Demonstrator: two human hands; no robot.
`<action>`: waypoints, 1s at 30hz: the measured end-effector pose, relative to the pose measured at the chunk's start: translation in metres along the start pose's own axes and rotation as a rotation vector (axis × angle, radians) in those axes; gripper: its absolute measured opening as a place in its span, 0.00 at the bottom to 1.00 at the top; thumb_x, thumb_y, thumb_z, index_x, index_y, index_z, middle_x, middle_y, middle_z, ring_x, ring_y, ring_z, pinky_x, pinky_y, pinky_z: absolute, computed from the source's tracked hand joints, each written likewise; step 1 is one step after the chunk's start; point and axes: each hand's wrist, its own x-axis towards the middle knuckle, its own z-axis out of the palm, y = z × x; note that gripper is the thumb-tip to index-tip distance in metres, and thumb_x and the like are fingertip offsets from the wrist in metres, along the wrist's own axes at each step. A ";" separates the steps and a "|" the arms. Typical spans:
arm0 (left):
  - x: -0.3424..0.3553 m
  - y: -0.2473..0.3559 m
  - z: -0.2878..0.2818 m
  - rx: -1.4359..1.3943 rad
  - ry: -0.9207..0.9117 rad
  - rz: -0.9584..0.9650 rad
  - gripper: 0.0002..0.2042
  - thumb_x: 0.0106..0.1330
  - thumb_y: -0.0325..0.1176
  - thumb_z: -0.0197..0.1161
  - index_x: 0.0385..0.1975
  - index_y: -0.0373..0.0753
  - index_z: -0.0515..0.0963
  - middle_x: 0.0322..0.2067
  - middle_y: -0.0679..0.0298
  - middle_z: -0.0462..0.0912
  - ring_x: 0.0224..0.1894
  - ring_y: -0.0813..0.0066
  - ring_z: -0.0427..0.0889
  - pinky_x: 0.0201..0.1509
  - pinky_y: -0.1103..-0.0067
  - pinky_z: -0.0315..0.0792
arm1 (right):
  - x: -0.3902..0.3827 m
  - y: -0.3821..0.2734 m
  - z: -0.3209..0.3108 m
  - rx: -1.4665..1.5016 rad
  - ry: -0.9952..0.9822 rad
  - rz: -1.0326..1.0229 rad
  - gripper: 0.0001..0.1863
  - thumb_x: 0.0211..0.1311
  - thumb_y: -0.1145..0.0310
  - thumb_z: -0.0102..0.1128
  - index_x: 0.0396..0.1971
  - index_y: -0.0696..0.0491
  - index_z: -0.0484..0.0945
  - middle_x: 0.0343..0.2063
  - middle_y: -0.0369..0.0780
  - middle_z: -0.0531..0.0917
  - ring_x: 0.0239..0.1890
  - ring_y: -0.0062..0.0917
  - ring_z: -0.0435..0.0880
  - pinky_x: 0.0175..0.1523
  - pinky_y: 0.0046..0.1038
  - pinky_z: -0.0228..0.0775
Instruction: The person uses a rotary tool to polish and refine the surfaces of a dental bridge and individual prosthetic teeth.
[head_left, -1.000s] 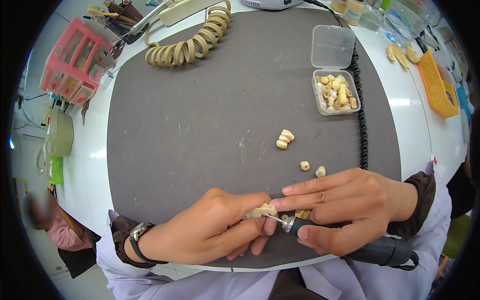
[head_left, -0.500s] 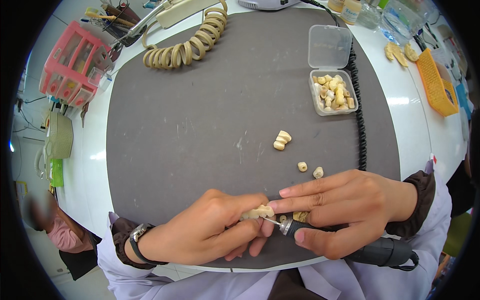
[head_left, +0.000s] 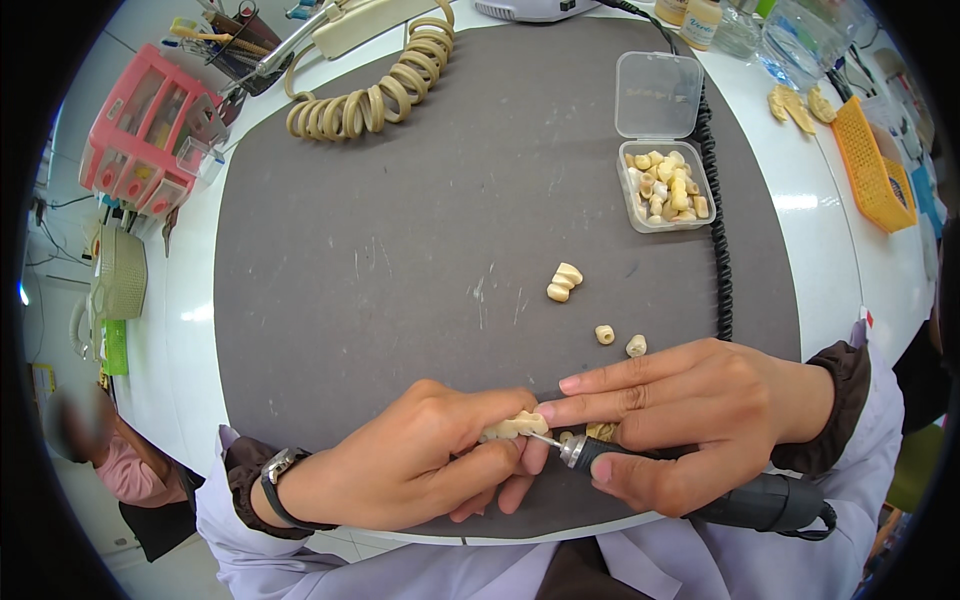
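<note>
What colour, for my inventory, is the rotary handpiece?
The rotary handpiece is black with a silver nose, head view.

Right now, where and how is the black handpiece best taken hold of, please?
I would probably pinch the black handpiece just behind its metal collar, coming from the right, as the right hand does. There it looks slimmer than at the thick rear body, and its thin bur points left, toward the pale tooth piece in the left hand.

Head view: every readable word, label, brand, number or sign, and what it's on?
Jar, top right: small label lettering, partly blurred; not transcribed.
Open clear lid: faint marks, too indistinct to read.
Black hand tool: no readable text.
Elsewhere: nothing clear enough to read.
</note>
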 end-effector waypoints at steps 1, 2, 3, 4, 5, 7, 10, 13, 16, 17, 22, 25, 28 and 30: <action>0.000 0.000 0.000 -0.002 -0.001 0.001 0.06 0.73 0.27 0.49 0.36 0.35 0.73 0.22 0.67 0.82 0.17 0.82 0.76 0.21 0.83 0.69 | 0.000 0.000 0.000 0.000 0.002 0.000 0.05 0.57 0.81 0.64 0.30 0.56 0.78 0.18 0.39 0.80 0.47 0.41 0.88 0.55 0.42 0.81; 0.000 0.000 0.000 -0.005 -0.001 -0.003 0.06 0.74 0.27 0.49 0.36 0.35 0.73 0.22 0.67 0.82 0.17 0.82 0.76 0.21 0.83 0.69 | 0.000 0.000 0.000 0.000 0.005 0.000 0.05 0.57 0.81 0.63 0.30 0.56 0.78 0.17 0.39 0.79 0.47 0.41 0.88 0.55 0.42 0.81; 0.000 0.000 0.000 -0.007 0.000 -0.006 0.06 0.74 0.27 0.49 0.36 0.35 0.73 0.22 0.67 0.82 0.17 0.82 0.76 0.21 0.83 0.69 | 0.000 0.000 0.000 0.004 0.001 0.000 0.05 0.57 0.81 0.63 0.30 0.56 0.78 0.17 0.39 0.79 0.47 0.41 0.88 0.55 0.42 0.81; 0.000 0.000 0.000 -0.010 0.000 -0.010 0.06 0.74 0.27 0.49 0.36 0.35 0.73 0.22 0.67 0.82 0.17 0.82 0.77 0.21 0.83 0.69 | 0.000 0.000 0.000 0.007 -0.001 0.000 0.05 0.57 0.82 0.63 0.30 0.56 0.78 0.17 0.39 0.79 0.47 0.41 0.88 0.55 0.42 0.81; 0.000 0.000 0.000 -0.008 -0.003 -0.004 0.06 0.74 0.27 0.49 0.36 0.35 0.73 0.22 0.67 0.82 0.17 0.82 0.77 0.21 0.83 0.69 | 0.000 0.000 0.000 0.010 -0.003 -0.002 0.05 0.57 0.82 0.63 0.29 0.56 0.78 0.17 0.39 0.79 0.47 0.41 0.88 0.55 0.42 0.81; 0.000 -0.001 0.000 -0.004 -0.008 0.007 0.06 0.74 0.28 0.49 0.36 0.35 0.73 0.22 0.67 0.82 0.17 0.82 0.77 0.21 0.83 0.69 | 0.000 0.001 0.000 0.016 -0.004 -0.006 0.05 0.57 0.82 0.63 0.29 0.56 0.77 0.17 0.39 0.79 0.47 0.42 0.88 0.55 0.42 0.81; 0.000 0.000 0.000 -0.002 -0.010 0.006 0.06 0.74 0.27 0.49 0.36 0.35 0.73 0.22 0.67 0.82 0.17 0.82 0.77 0.21 0.83 0.69 | -0.001 0.000 0.000 0.003 0.002 -0.007 0.05 0.57 0.82 0.63 0.29 0.55 0.77 0.17 0.38 0.78 0.47 0.42 0.88 0.55 0.41 0.81; 0.000 -0.001 0.000 0.006 -0.012 0.010 0.06 0.73 0.27 0.49 0.36 0.35 0.73 0.22 0.67 0.82 0.17 0.82 0.77 0.21 0.83 0.70 | -0.001 -0.001 0.000 0.003 -0.003 -0.011 0.06 0.57 0.82 0.63 0.29 0.55 0.77 0.17 0.38 0.79 0.47 0.42 0.88 0.55 0.41 0.82; -0.001 -0.001 0.000 -0.004 -0.010 0.001 0.06 0.73 0.27 0.49 0.36 0.35 0.73 0.22 0.67 0.82 0.17 0.82 0.77 0.22 0.83 0.70 | 0.000 -0.001 -0.001 -0.002 -0.007 0.001 0.06 0.56 0.82 0.63 0.29 0.55 0.77 0.17 0.38 0.78 0.48 0.41 0.88 0.55 0.40 0.82; 0.000 0.000 0.000 -0.001 -0.009 0.001 0.06 0.73 0.27 0.48 0.36 0.35 0.73 0.22 0.67 0.81 0.17 0.82 0.77 0.22 0.83 0.70 | 0.000 -0.001 -0.001 -0.005 -0.007 0.003 0.06 0.56 0.82 0.63 0.29 0.54 0.77 0.17 0.38 0.78 0.48 0.41 0.88 0.54 0.40 0.82; 0.000 0.001 -0.001 0.024 -0.013 0.002 0.06 0.73 0.27 0.48 0.36 0.35 0.72 0.22 0.67 0.81 0.17 0.82 0.77 0.22 0.83 0.70 | -0.001 0.000 0.000 -0.006 -0.016 -0.003 0.06 0.56 0.81 0.64 0.29 0.54 0.77 0.16 0.37 0.77 0.48 0.40 0.88 0.53 0.39 0.83; 0.000 0.000 -0.001 0.018 -0.017 0.009 0.05 0.72 0.27 0.48 0.35 0.36 0.72 0.22 0.67 0.81 0.17 0.82 0.77 0.22 0.83 0.70 | -0.001 -0.001 -0.001 -0.010 -0.014 0.000 0.06 0.56 0.81 0.64 0.30 0.54 0.77 0.17 0.37 0.78 0.49 0.40 0.88 0.53 0.39 0.83; 0.000 0.000 -0.001 0.015 -0.022 0.008 0.05 0.72 0.26 0.48 0.35 0.36 0.72 0.22 0.67 0.81 0.17 0.82 0.77 0.22 0.83 0.70 | -0.001 -0.001 -0.001 -0.007 -0.012 -0.004 0.06 0.56 0.81 0.64 0.29 0.54 0.77 0.17 0.37 0.78 0.49 0.40 0.88 0.53 0.39 0.83; 0.000 -0.001 -0.001 0.022 -0.029 0.012 0.05 0.72 0.26 0.48 0.35 0.36 0.72 0.22 0.67 0.81 0.17 0.81 0.77 0.21 0.83 0.70 | -0.002 -0.001 0.000 -0.006 -0.008 -0.005 0.07 0.56 0.81 0.65 0.29 0.54 0.77 0.17 0.37 0.78 0.48 0.40 0.88 0.53 0.38 0.83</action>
